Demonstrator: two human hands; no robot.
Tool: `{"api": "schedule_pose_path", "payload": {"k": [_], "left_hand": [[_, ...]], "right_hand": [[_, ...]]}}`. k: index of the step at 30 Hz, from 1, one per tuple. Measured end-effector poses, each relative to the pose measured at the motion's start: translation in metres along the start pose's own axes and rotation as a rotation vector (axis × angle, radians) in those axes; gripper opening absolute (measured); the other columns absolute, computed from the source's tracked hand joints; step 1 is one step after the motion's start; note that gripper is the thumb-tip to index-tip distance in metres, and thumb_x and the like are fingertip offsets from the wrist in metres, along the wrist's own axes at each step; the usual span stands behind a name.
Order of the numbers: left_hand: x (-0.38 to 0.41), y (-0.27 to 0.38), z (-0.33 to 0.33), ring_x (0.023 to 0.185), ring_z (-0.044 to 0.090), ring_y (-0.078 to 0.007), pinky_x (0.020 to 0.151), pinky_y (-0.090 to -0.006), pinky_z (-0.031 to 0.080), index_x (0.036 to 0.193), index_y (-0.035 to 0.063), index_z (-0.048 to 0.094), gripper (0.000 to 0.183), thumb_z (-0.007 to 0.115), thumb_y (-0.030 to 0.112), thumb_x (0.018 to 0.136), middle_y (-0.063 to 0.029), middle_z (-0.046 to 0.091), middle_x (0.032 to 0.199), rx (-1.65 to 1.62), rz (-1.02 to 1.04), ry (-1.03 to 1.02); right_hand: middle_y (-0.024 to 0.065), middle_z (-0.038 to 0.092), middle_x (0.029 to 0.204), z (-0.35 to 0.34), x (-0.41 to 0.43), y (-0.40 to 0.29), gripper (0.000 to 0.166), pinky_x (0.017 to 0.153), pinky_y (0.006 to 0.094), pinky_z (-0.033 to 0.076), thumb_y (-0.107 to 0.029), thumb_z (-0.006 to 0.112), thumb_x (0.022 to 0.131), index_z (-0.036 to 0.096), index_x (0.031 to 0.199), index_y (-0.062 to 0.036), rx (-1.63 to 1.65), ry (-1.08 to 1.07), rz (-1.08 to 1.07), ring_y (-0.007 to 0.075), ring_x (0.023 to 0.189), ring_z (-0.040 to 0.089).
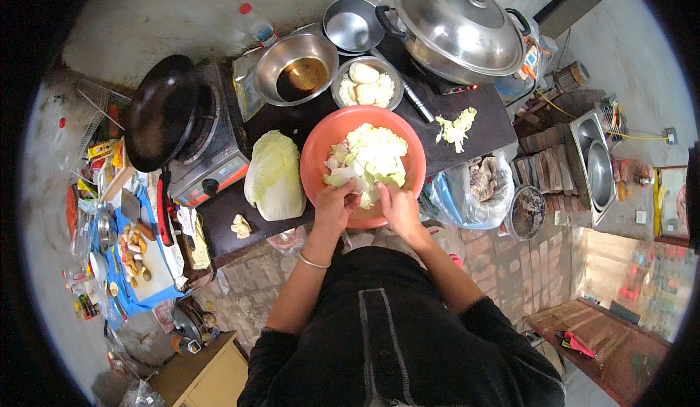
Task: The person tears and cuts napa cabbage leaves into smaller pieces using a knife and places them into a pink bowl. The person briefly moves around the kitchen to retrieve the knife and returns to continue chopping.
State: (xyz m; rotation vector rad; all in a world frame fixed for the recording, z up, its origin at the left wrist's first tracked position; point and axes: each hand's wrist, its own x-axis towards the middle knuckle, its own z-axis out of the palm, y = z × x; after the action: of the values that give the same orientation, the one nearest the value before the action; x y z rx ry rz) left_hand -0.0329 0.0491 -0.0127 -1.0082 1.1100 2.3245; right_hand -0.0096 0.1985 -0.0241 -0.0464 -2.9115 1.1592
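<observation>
An orange plastic basin (313, 150) stands at the front of the dark table, holding torn napa cabbage leaves (377, 147). Over its near rim, my left hand (336, 205) pinches a pale piece of cabbage leaf (354, 180) between thumb and fingers. My right hand (399, 205) is close beside it, its fingertips on the greener edge of a leaf. Whether both hands hold the same leaf is hard to tell. A partly stripped head of napa cabbage (275, 177) lies just left of the basin.
Behind the basin are a bowl of rice and buns (399, 93), a steel bowl of dark liquid (262, 76) and a large lidded pot (454, 30). A black wok (158, 112) sits on the gas stove (219, 161) at left. Cabbage scraps (458, 128) lie at right, near a plastic bag (465, 199).
</observation>
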Motion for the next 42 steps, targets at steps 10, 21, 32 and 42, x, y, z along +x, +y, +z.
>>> {"api": "schedule_pose_path", "payload": {"k": [10,21,32,42], "left_hand": [[0.006,0.006,-0.015,0.059,0.056,-0.0131,0.050,-0.0213,0.046,0.091,0.0017,0.057,0.014,0.062,0.008,0.079,-0.0058,0.059,0.074,0.009,0.030,-0.037],[0.004,-0.008,-0.003,0.060,0.058,-0.0157,0.048,-0.0226,0.045,0.088,-0.0017,0.057,0.015,0.063,0.006,0.077,-0.0085,0.059,0.072,0.063,-0.075,0.010],[0.021,-0.008,-0.024,0.067,0.058,-0.0140,0.055,-0.0243,0.048,0.094,0.0037,0.058,0.018,0.063,0.012,0.078,-0.0043,0.060,0.083,0.235,0.031,-0.157],[0.048,-0.007,-0.013,0.060,0.060,-0.0138,0.049,-0.0269,0.049,0.085,0.0005,0.061,0.024,0.062,0.024,0.079,-0.0061,0.060,0.066,0.891,0.199,0.003]], "right_hand": [[0.0191,0.059,0.068,-0.044,-0.053,-0.005,0.020,0.055,0.0446,0.047,-0.024,0.051,0.087,0.057,0.087,-0.0054,0.196,-0.107,-0.093,0.0376,0.065,0.059],[0.0178,0.058,0.061,-0.020,-0.036,-0.007,0.026,0.048,0.0440,0.047,-0.029,0.048,0.088,0.057,0.082,-0.0057,-0.087,-0.003,-0.091,0.0354,0.056,0.059],[0.0219,0.056,0.064,-0.016,-0.031,-0.007,0.030,0.055,0.0457,0.044,-0.027,0.047,0.088,0.056,0.076,-0.0009,0.236,-0.093,0.070,0.0408,0.063,0.056],[0.0207,0.057,0.063,-0.019,-0.027,-0.002,0.031,0.057,0.0376,0.045,-0.026,0.048,0.089,0.060,0.084,0.0019,0.361,-0.035,0.191,0.0321,0.060,0.058]]}}
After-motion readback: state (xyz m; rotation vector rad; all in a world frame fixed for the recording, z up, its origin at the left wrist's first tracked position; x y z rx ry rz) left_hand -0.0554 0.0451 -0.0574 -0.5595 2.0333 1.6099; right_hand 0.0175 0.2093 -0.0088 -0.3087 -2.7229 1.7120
